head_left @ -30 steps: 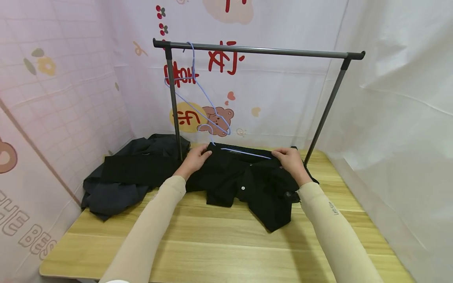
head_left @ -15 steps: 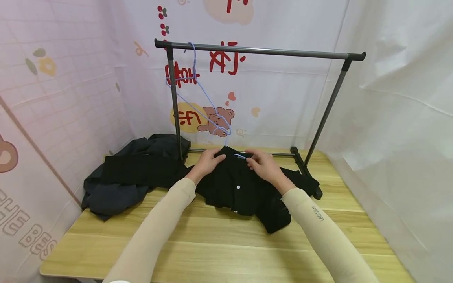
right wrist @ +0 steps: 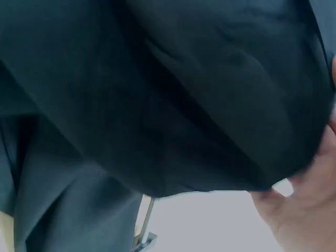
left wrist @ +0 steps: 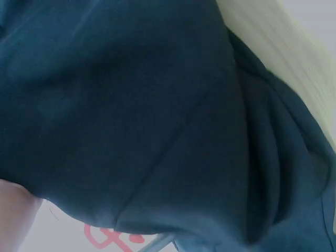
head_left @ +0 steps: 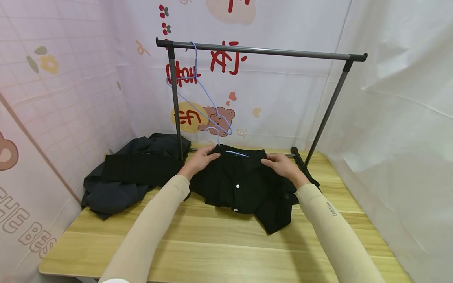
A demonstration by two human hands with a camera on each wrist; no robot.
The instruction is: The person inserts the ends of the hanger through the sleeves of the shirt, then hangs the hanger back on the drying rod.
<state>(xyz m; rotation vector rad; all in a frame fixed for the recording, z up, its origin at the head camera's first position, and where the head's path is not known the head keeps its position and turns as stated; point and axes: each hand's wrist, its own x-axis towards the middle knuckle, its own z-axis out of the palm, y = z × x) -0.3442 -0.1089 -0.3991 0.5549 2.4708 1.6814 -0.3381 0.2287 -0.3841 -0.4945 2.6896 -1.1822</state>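
Observation:
A black shirt [head_left: 244, 177] with white buttons lies on the table, its collar edge raised toward the rack. My left hand [head_left: 200, 160] pinches the collar's left end, and my right hand [head_left: 282, 166] pinches its right end, so the neck edge is stretched between them. A light blue hanger [head_left: 237, 153] shows as a thin bar inside the neck, its hook standing up beside my left hand. Black cloth [left wrist: 131, 115] fills most of the left wrist view. In the right wrist view, my fingers [right wrist: 310, 194] are at the cloth's edge.
A dark metal clothes rack [head_left: 262, 50] stands at the back of the wooden table [head_left: 219, 251]. Another blue hanger [head_left: 207, 92] hangs from its left end. Dark folded clothes [head_left: 138, 173] lie at the left, and a printed curtain hangs behind.
My hands first came closer together along the collar, and then my right hand moved back to the right. The neck edge is stretched wider than half a second ago.

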